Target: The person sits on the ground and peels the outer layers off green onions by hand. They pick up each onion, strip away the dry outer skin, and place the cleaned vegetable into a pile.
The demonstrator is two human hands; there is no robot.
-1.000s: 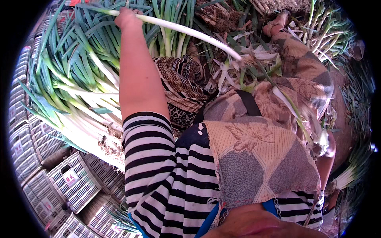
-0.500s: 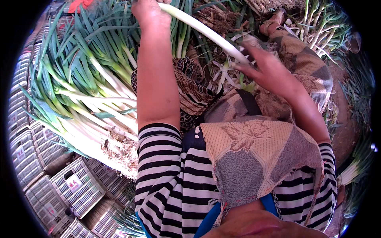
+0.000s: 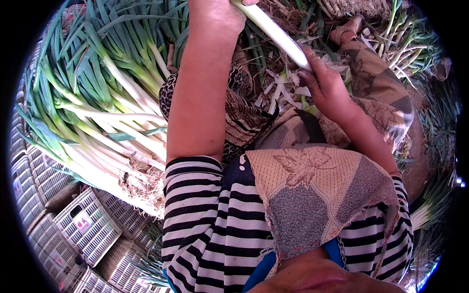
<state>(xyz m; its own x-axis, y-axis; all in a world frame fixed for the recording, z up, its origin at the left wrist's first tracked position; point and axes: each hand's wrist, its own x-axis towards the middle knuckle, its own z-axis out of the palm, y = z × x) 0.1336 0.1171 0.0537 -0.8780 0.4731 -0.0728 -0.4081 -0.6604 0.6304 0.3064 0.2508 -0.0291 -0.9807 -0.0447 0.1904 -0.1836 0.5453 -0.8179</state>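
A long green onion [image 3: 276,36] with a thick white stalk slants across the top of the view, from my left hand to my right. My left hand [image 3: 217,17] grips its upper part at the top edge, where the fingers are partly cut off. At the lower white end, my right hand [image 3: 328,88] pinches the stalk between thumb and fingers. Below that end lie loose pale peelings [image 3: 283,90] on the ground by my legs. A large heap of green onions [image 3: 117,117], roots toward me, lies left of my left forearm.
Slatted plastic crates [image 3: 88,227] are stacked along the left side. A patterned cloth [image 3: 312,195] covers my chest and lap. More green onions [image 3: 405,41] lie at the upper right and others [image 3: 432,205] along the right edge. Dry roots [image 3: 351,6] are piled at the top.
My right hand, spread and blurred beside the stalk before, has closed on its white end. My left hand has shifted right with the green onion, and the view has moved slightly.
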